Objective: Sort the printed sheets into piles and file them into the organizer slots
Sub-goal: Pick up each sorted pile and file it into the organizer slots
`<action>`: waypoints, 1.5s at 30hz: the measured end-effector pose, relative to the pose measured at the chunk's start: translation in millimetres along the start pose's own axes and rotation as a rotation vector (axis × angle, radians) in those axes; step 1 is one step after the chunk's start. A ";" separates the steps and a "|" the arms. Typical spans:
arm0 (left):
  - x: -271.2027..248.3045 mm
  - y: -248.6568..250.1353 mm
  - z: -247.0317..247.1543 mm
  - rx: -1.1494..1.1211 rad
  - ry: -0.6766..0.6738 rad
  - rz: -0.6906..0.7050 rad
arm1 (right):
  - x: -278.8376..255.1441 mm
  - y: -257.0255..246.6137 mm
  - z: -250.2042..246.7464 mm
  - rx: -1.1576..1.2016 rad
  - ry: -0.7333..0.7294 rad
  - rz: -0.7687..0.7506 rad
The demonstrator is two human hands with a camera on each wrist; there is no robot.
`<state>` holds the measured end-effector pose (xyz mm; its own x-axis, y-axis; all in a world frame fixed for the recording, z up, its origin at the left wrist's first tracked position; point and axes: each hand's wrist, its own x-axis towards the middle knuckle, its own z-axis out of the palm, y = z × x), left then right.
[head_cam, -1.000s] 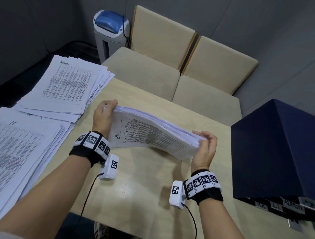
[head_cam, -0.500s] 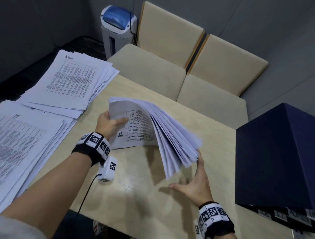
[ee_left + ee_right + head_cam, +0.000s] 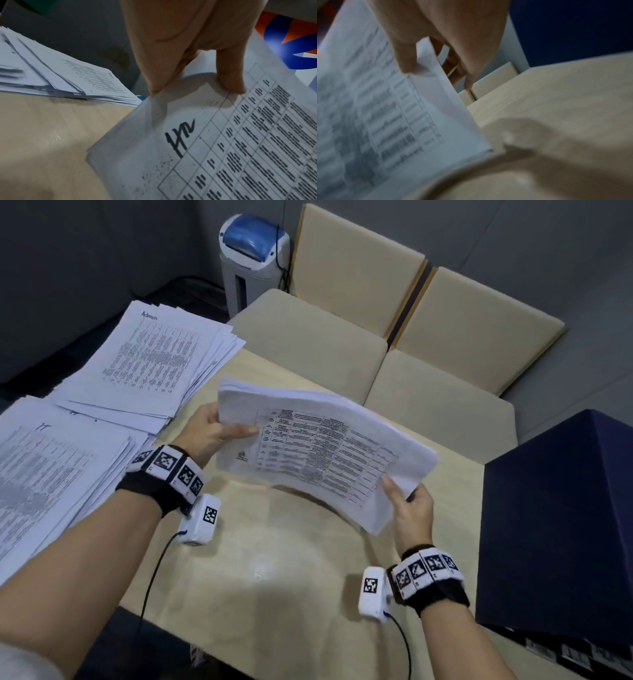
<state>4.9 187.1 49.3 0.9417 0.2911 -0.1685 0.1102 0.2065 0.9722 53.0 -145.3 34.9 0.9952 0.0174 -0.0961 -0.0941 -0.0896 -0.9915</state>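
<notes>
Right wrist view heavily blurred; print on the sheets unreadable there. Dark blue organizer (image 3: 561, 518) cut off at the right frame edge, slots not visible, only blurred labels along its bottom edge. Fingers of both hands under the stack mostly hidden.

Stack of printed sheets (image 3: 318, 453) held in the air above the table (image 3: 281, 570), tilted, far side higher, sagging between the two grips. Thick bundle, white, top sheet with a printed table grid and a handwritten mark near the left corner, legible as scrawl in the left wrist view (image 3: 181, 136). Left hand (image 3: 209, 433) gripping the left edge, thumb on top, fingers beneath. Right hand (image 3: 409, 508) pinching the near right corner, thumb on top.

Two sorted piles on the left part of the table: far pile (image 3: 154, 361) headed "Admin", overhanging the far table edge; near pile (image 3: 51, 470) cut off at the left frame edge, heading hard to read. Bare tabletop under and in front of the stack, between the piles and the organizer. Beige seats (image 3: 342, 344) just beyond the far edge; shredder (image 3: 253, 261) behind them.
</notes>
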 end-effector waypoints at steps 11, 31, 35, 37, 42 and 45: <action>-5.3 -44.0 40.7 -0.032 0.174 0.031 | 8.3 22.7 -9.5 0.043 0.002 0.016; -47.0 -12.3 34.4 -0.063 0.094 -0.178 | -23.6 -44.7 -61.8 0.049 -0.571 0.246; -80.7 -29.5 61.5 -0.063 0.044 -0.276 | -57.2 -49.9 -76.2 -0.080 -0.511 0.246; -92.8 -39.3 68.5 -0.077 0.010 -0.295 | -79.1 -51.9 -87.0 -0.090 -0.458 0.243; -131.1 -45.7 105.6 0.026 0.019 -0.320 | -133.7 -56.2 -121.6 -0.042 -0.326 0.249; -158.0 -54.1 129.8 0.029 0.010 -0.327 | -160.4 -54.7 -134.4 0.005 -0.261 0.257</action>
<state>-108.6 8.7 44.4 0.8519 0.2228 -0.4739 0.4153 0.2637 0.8706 -98.1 -277.0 116.3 0.8989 0.2485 -0.3608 -0.3414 -0.1190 -0.9324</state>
